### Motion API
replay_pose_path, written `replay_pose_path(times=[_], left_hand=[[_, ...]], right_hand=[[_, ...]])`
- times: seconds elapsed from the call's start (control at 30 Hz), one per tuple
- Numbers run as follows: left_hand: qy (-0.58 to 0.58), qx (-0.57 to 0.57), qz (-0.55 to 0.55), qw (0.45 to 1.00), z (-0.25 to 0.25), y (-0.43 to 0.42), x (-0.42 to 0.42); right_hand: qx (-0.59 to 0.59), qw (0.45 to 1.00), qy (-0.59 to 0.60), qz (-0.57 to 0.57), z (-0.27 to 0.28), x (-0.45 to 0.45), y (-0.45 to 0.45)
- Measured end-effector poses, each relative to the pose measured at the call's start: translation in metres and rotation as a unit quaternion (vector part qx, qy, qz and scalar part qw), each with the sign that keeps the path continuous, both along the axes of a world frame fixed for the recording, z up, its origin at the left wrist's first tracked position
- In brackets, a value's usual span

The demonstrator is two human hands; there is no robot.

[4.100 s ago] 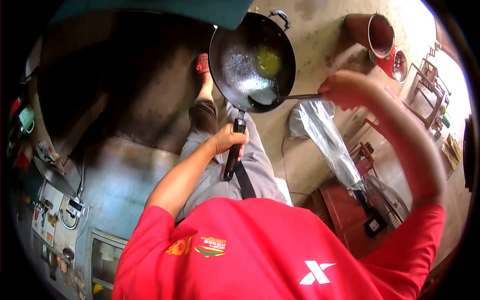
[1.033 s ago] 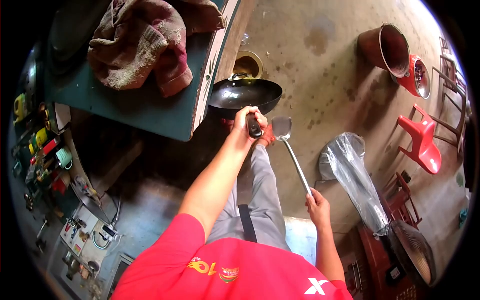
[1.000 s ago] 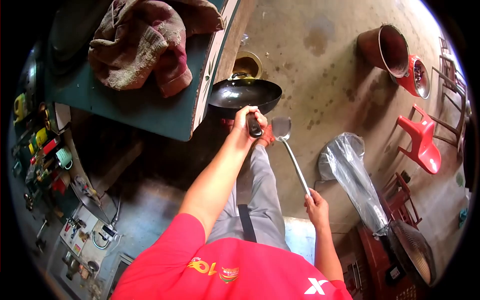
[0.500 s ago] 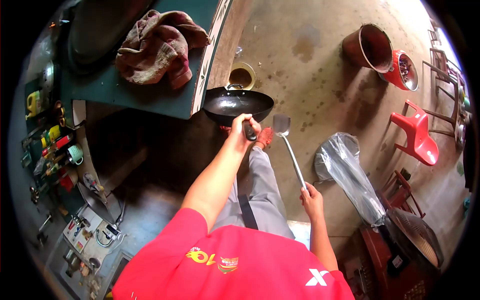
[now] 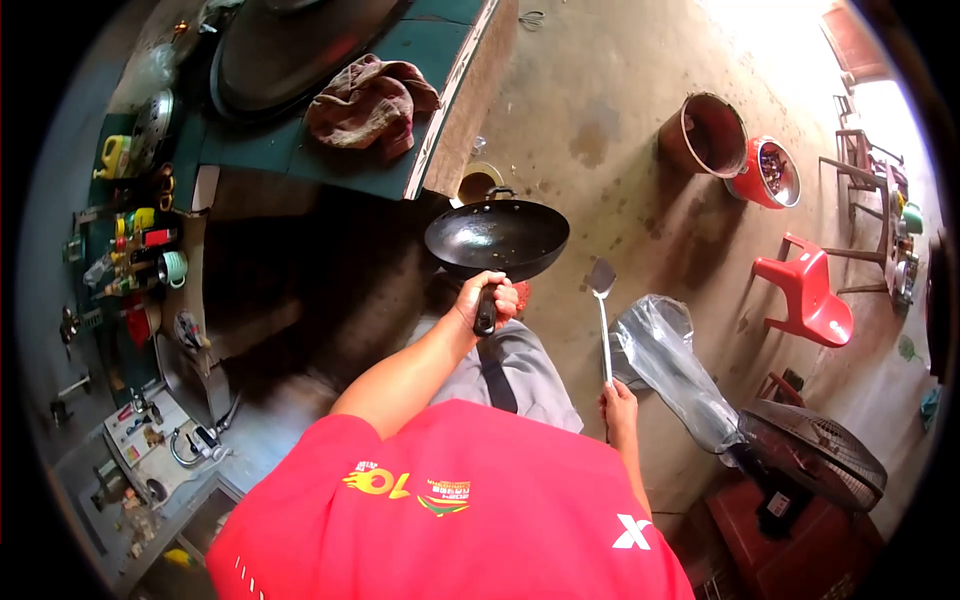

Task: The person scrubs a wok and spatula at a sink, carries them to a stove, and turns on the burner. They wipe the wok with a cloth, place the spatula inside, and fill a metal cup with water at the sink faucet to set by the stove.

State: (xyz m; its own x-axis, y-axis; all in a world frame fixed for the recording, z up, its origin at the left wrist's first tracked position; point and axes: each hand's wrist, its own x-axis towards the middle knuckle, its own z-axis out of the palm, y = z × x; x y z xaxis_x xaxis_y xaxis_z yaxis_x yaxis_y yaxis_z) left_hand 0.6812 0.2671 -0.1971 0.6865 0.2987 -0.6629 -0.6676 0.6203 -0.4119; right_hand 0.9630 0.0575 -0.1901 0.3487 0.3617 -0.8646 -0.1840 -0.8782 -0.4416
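Note:
My left hand (image 5: 487, 302) is wrapped round the black handle of a dark wok (image 5: 497, 238), which is held out in front of my legs above the floor. Some wet shine and small specks show inside the wok. Down at my right side, my right hand (image 5: 618, 402) grips the thin handle of a metal spatula (image 5: 604, 310). The spatula's broad dark blade points forward, apart from the wok. A crumpled, stained cloth (image 5: 370, 105) lies on the green-tiled stove counter (image 5: 270, 150) ahead on the left.
A basin (image 5: 481, 178) sits on the floor beyond the wok. To the right are a brown bucket (image 5: 702, 135), a red pail (image 5: 768, 172), a red plastic chair (image 5: 808, 290), a clear plastic bag (image 5: 665, 355) and a fan (image 5: 815, 455). Bottles and a sink counter line the left.
The view has shifted, showing more floor and stove ahead. The wok now appears farther right, clear of the counter's corner. The spatula stands more upright in view, still in my right hand.

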Motion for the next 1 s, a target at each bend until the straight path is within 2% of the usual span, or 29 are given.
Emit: replay_pose_path(times=[0.2, 0.27, 0.47, 0.6, 0.73, 0.83, 0.87, 0.9, 0.97, 1.0], left_hand=[[-0.084, 0.003, -0.079, 0.993, 0.006, -0.007, 0.024], [-0.072, -0.001, -0.096, 0.993, 0.011, -0.005, 0.033], [-0.098, 0.002, -0.130, 0.987, 0.027, -0.009, 0.038], [-0.039, 0.021, -0.169, 0.985, 0.057, -0.018, 0.034], [0.017, 0.052, -0.236, 0.970, 0.107, -0.020, 0.013], [0.057, 0.043, -0.258, 0.963, 0.154, -0.021, -0.012], [0.054, 0.038, -0.244, 0.967, 0.158, -0.026, -0.023], [0.071, 0.052, -0.251, 0.964, 0.171, -0.029, -0.038], [0.047, 0.071, -0.211, 0.974, 0.171, -0.039, -0.071], [0.029, 0.052, -0.183, 0.981, 0.174, -0.044, -0.091]], right_hand=[[-0.007, 0.998, -0.006, -0.054, 0.002, 0.011, -0.028], [0.004, 0.998, 0.008, -0.069, -0.011, 0.017, -0.045], [-0.006, 0.998, 0.029, -0.058, 0.012, 0.013, -0.032], [-0.025, 0.990, 0.061, -0.123, 0.019, 0.009, -0.008], [0.006, 0.984, 0.084, -0.156, 0.019, 0.003, 0.009], [0.032, 0.998, 0.058, 0.004, 0.025, 0.000, 0.018], [0.125, 0.985, 0.049, 0.112, -0.005, 0.015, 0.001], [0.140, 0.956, -0.008, 0.258, -0.021, 0.026, -0.002], [0.181, 0.824, -0.173, 0.507, -0.050, 0.046, -0.004], [0.144, 0.868, -0.136, 0.455, -0.041, 0.027, 0.010]])
